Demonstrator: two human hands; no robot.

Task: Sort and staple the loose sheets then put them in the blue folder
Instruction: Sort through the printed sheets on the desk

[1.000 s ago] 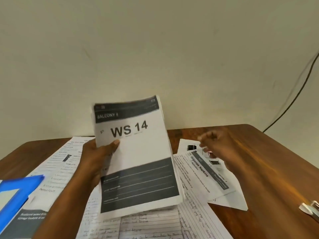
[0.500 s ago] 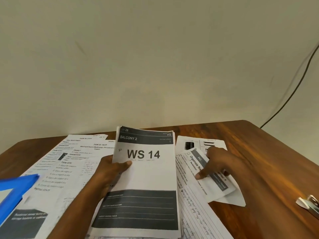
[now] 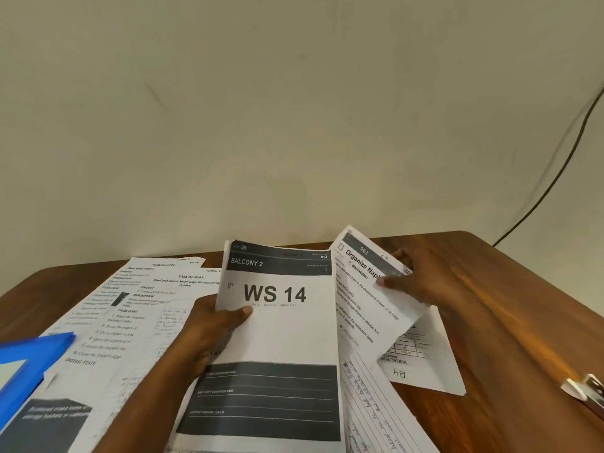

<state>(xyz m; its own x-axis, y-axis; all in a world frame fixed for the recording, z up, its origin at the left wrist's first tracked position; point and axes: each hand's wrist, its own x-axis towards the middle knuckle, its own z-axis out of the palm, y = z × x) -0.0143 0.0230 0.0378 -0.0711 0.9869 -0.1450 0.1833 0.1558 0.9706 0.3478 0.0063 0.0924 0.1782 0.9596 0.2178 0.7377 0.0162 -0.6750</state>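
The left hand point(image 3: 209, 325) grips a white printed sheet headed "BALCONY 2 / WS 14" point(image 3: 277, 331) by its left edge, thumb curled over the front and the fingers behind it. The right hand point(image 3: 415, 279) pinches a white sheet titled "Organize Nap…" with a grey header band point(image 3: 362, 289) at its upper right corner, thumb on the face, and holds it tilted, its far end lifted off the pile.

More loose white sheets lie spread across the brown wooden table point(image 3: 490, 322): typed task pages point(image 3: 130, 308) fan out to the left of the left hand, a handwritten lined page point(image 3: 376, 403) pokes out below the two held sheets, and a white sheet with a printed table and a handwritten "B4" point(image 3: 421, 364) lies under the tilted one. The blue plastic folder point(image 3: 29, 361) sits at the left edge of view, resting on the typed pages, well apart from both hands. At the right edge a silver metal stapler point(image 3: 588, 393), only partly in view, rests on the bare wood.

Behind the table rises a plain cream wall point(image 3: 294, 109); a thin dark cable point(image 3: 555, 171) runs down it on the right.
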